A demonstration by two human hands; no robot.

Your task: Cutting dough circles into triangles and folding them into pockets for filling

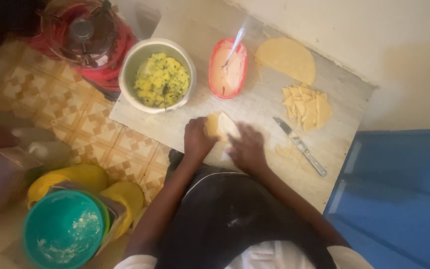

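Both hands work at the near middle of the pale worktop [255,107]: the left hand [197,139] is curled around a folded piece of yellow dough [218,125], pinching its left side, while the right hand [247,148] lies palm down against the dough's lower right edge, fingers loosely bent over it. How the fold is shaped underneath is hard to make out, since both hands cover its lower half and the picture is blurred. One knife [300,146] lies just right of the right hand, blade pointing up and left, apart from it, with a small dough scrap [283,151] beside the blade. Further right sits one pile of cut dough triangles [307,106], too overlapped to count. Behind that lies one round flat sheet of dough [286,59]. One red oval dish of pale paste [227,68] holds one spoon [235,46]. One white bowl of yellow filling [157,74] overhangs the worktop's left edge. Open board remains between the hands and the dishes and along the right near corner. On the tiled floor [75,114] to the left stand a red appliance [85,40], partly cut off at the top, a teal bowl [65,229] and yellow containers [83,179]. A blue surface [399,194] fills the right corner, cut by the frame.
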